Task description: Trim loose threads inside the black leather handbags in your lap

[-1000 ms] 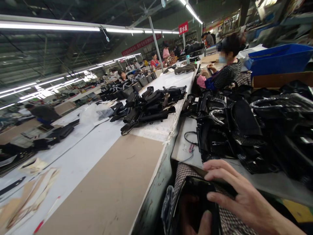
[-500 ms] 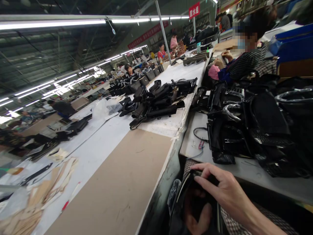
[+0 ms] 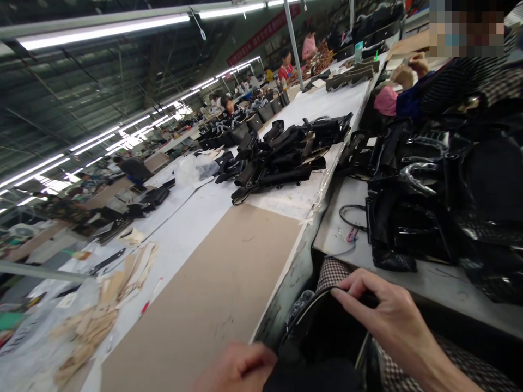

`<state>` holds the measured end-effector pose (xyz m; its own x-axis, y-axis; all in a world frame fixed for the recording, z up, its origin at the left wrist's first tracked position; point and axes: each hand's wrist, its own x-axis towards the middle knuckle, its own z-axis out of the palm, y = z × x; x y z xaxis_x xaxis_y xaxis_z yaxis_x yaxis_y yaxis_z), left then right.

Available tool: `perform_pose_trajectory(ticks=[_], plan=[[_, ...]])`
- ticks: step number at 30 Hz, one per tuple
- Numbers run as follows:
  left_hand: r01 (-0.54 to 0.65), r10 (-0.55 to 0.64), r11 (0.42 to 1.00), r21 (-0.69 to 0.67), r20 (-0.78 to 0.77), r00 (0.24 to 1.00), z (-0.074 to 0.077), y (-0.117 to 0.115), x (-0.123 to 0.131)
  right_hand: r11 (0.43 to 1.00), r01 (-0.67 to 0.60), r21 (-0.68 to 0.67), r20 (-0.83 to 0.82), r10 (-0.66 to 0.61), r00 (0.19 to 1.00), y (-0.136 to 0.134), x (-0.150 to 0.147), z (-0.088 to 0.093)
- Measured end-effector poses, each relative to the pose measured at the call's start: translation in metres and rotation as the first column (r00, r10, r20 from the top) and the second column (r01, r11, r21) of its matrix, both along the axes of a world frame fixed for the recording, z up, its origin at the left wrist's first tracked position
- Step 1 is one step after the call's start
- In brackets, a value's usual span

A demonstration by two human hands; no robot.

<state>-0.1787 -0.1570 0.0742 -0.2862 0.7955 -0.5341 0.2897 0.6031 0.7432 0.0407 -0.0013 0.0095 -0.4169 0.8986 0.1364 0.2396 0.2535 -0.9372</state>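
Note:
A black handbag sits low in my lap with its mouth open toward me. My right hand pinches the far rim of the bag between thumb and fingers. At the bottom edge, smeared by motion, my left hand is curled closed against the near side of the bag, on its black material. Clear plastic wrapping shows along the bag's left side. Checked cloth lies behind and below it. The bag's inside is dark.
A long table with a brown board runs along my left, bearing a pile of black bags, tan strips and a red-and-white pen. More black handbags cover the grey surface at right. A co-worker's striped sleeve is beyond.
My left hand has come out of the bag's inside to its near left side. My right hand still pinches the rim. The view has turned slightly left.

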Motion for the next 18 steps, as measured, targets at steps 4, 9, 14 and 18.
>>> perform_pose_trajectory(ticks=[4, 9, 14, 18], plan=[[0.047, -0.022, 0.993, 0.104, -0.233, 0.972, 0.034, 0.032, -0.01, 0.999, 0.032, -0.022, -0.032, -0.033, 0.999, -0.006, -0.004, 0.0], [0.513, -0.443, 0.858, -0.006, -0.512, 0.736, 0.043, 0.068, 0.019, 0.997, 0.052, -0.058, -0.03, -0.054, 0.998, -0.005, -0.007, 0.003], [0.75, -0.382, 0.657, 0.081, -0.821, 0.424, 0.019, 0.071, 0.024, 0.99, 0.083, -0.116, -0.015, -0.085, 0.996, -0.002, -0.01, 0.002], [0.812, -0.275, 0.566, 0.145, -0.895, 0.351, 0.007, 0.068, 0.025, 0.992, 0.062, -0.11, -0.022, -0.065, 0.998, -0.002, -0.01, -0.001]])
